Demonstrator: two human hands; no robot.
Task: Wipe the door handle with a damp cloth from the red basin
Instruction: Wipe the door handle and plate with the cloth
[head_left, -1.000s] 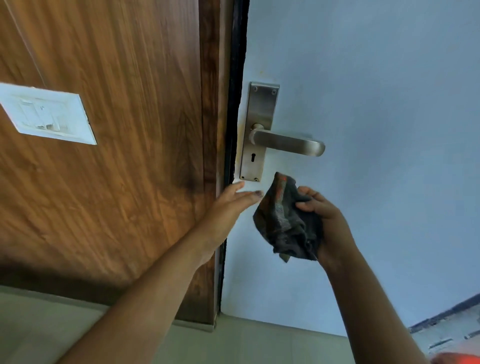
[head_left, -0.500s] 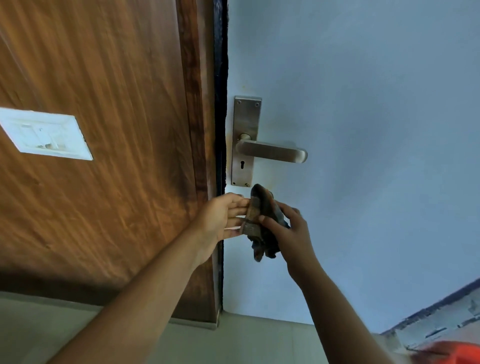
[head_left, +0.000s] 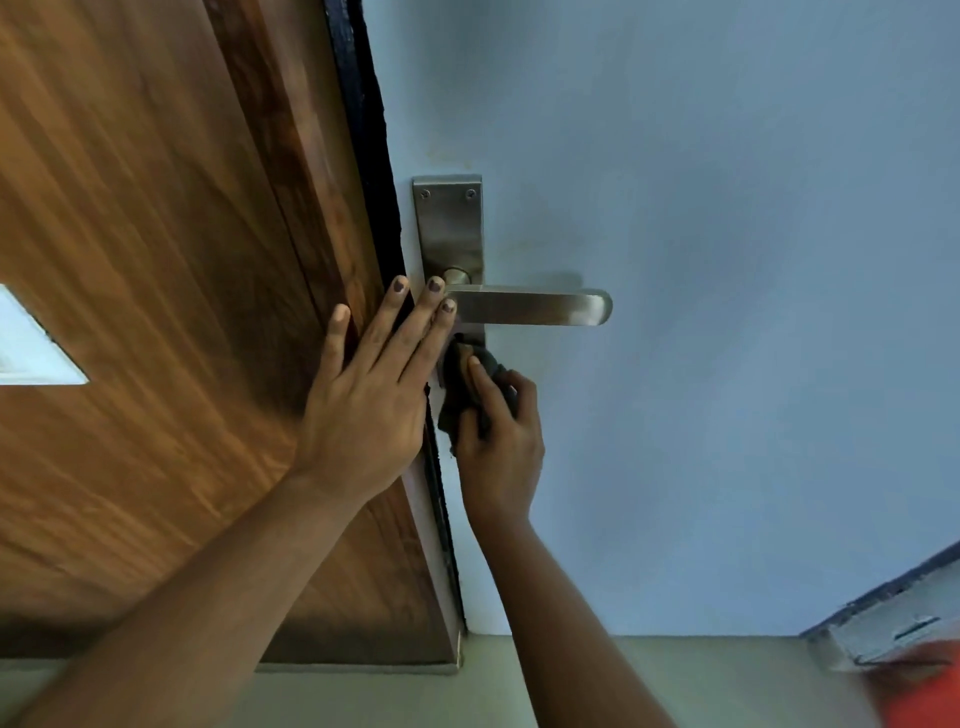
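The right hand (head_left: 498, 441), clenched around the dark cloth (head_left: 462, 387), has risen to the handle's backplate (head_left: 451, 228). The left hand (head_left: 366, 395), now flat and released, braces beside it; wiping is starting.

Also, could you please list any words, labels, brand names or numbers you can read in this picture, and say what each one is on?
None can be read.
Metal handle plate: two screws, no brand mark visible.
Lever: plain brushed metal.
White switch plate: cut off by the left edge and blurred, no lettering legible.
Dark cloth in the right hand: no label visible.
Pale object at the lower right: faint marks, too blurred to read.
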